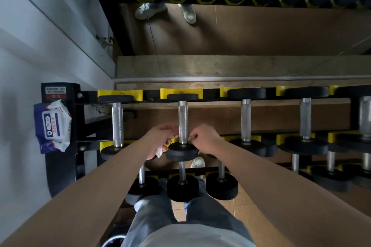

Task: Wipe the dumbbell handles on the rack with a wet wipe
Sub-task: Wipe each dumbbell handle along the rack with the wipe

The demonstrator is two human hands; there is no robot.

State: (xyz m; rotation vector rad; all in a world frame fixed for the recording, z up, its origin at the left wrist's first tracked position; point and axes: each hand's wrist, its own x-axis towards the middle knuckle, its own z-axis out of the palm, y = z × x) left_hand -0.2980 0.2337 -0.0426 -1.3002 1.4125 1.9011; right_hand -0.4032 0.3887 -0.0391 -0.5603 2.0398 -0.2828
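The dumbbell handle (pixel 183 120), second from left on the top tier of the rack (pixel 89 94), lies bared between yellow saddles (pixel 170 90). The wet wipe (pixel 159 152) seems looped round its near end. The left hand (pixel 160 139) and right hand (pixel 206 138), both curled, each pinch an end, likely for an all-round rub.

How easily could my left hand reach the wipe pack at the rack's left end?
Probably yes: nothing lies between the left hand and the wipe pack, though that hand holds a wet wipe.
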